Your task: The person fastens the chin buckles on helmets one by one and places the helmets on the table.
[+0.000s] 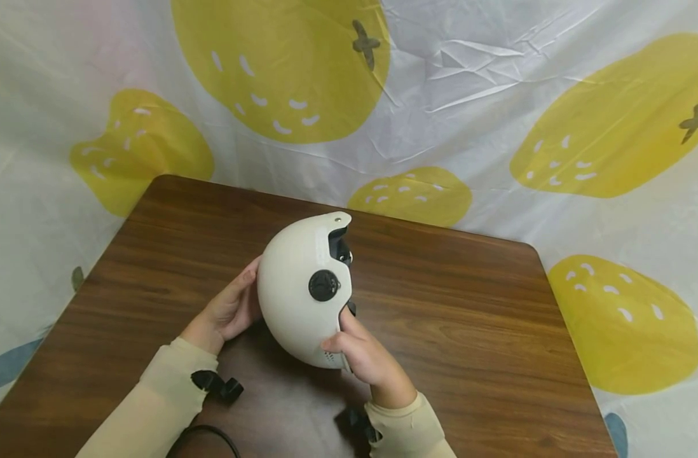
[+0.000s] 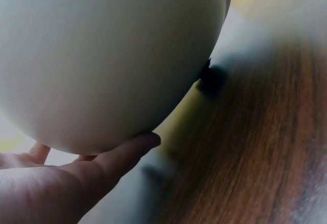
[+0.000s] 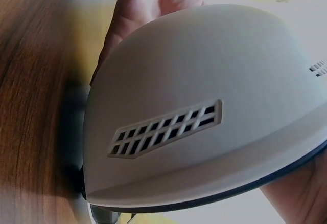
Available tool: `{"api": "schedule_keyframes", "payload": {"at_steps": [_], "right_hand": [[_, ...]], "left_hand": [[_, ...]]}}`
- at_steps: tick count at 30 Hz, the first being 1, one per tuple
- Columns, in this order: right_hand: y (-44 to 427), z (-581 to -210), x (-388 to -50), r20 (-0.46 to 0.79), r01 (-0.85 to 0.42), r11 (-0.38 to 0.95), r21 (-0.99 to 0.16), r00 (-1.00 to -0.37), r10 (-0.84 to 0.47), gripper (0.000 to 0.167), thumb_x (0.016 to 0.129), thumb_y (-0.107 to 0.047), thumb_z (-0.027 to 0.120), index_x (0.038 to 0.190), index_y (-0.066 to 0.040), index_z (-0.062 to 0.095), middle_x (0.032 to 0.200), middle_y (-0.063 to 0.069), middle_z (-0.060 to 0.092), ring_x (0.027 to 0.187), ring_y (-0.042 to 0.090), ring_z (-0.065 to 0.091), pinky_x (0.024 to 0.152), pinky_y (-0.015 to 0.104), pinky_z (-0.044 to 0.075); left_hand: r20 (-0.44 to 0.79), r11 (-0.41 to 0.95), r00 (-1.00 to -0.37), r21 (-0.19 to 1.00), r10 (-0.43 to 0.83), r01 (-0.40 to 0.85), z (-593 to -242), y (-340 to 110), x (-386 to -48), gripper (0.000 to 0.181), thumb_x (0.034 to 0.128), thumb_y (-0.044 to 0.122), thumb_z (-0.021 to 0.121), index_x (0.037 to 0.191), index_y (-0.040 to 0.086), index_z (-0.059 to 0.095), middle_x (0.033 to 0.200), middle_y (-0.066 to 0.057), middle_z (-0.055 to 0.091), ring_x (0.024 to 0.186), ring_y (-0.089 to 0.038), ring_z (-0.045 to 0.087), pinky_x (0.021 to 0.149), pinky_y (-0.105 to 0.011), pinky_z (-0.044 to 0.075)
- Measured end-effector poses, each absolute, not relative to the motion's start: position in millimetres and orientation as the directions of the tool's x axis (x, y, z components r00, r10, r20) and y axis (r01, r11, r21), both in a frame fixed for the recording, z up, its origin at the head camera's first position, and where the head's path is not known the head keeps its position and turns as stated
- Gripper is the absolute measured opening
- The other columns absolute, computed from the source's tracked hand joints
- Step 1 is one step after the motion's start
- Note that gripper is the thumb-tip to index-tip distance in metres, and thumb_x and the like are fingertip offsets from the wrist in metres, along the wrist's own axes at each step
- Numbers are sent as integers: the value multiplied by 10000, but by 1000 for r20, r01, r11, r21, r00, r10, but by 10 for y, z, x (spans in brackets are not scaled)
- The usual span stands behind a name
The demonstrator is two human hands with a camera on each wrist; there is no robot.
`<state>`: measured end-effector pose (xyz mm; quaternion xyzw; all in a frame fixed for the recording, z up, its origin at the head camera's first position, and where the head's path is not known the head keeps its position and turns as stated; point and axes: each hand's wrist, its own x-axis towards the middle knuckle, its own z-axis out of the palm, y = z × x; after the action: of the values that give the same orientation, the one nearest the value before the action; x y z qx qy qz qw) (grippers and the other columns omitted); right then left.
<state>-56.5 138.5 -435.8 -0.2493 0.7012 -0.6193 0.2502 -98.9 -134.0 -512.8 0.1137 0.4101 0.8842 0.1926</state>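
A white helmet [image 1: 294, 286] is held on its side over the table, its opening turned to the right. On its near side is a round black knob [image 1: 323, 285]; dark lining shows at the rim. Against the rounded crown rests my left hand [image 1: 234, 308], its extended fingers touching the smooth shell in the left wrist view. My right hand [image 1: 369, 356] grips the lower rim, thumb outside on the shell and the other fingers hidden inside. A slotted vent [image 3: 166, 129] shows in the right wrist view. I cannot tell whether the helmet touches the table.
The brown wood-grain table [image 1: 469, 318] has rounded far corners. A white curtain [image 1: 463, 121] with yellow fruit prints hangs right behind it. A black cable [image 1: 212, 431] curves near the left sleeve [image 1: 149, 407]. Small black devices [image 1: 217, 385] sit at the wrists.
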Motion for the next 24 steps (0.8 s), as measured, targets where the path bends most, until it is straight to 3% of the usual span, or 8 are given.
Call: {"api": "schedule_keyframes", "payload": {"at_steps": [8,18,21,24], "right_hand": [[1402,-4379,-571,-25,-48,91,-995,-745,-667,842,877,-93,491,1630,92,163,1495,379,482,1286,203,550,1089,252,417],[1383,-4362,-547,-28,24,15,-1000,-746,-666,900,858,-80,490,1644,81,82,1518,419,411,1264,168,548,1084,276,435],[1364,-4363,-537,-35,88,-47,-995,-745,-666,893,865,-79,485,1636,69,60,1489,427,421,1217,168,576,1050,317,481],[1349,-4366,-528,-33,147,-116,-982,-745,-667,874,872,-79,479,1619,61,48,1432,363,492,1166,172,607,998,350,523]], "left_hand": [[63,-618,-897,745,438,-250,-5170,-1325,-989,699,1104,502,518,1658,211,206,1483,75,514,1337,-153,489,1084,-388,426],[109,-652,-885,718,452,-244,-5201,-1323,-991,398,1116,490,499,1489,348,497,1428,68,562,1277,-143,528,1051,-386,454],[96,-637,-884,729,458,-250,-5197,-1333,-993,424,1121,504,466,1513,343,485,1417,65,562,1270,-150,526,1054,-399,451],[20,-596,-889,749,457,-290,-5166,-1356,-985,573,1132,563,328,1644,308,318,1480,61,498,1321,-157,488,1083,-418,416]]}}
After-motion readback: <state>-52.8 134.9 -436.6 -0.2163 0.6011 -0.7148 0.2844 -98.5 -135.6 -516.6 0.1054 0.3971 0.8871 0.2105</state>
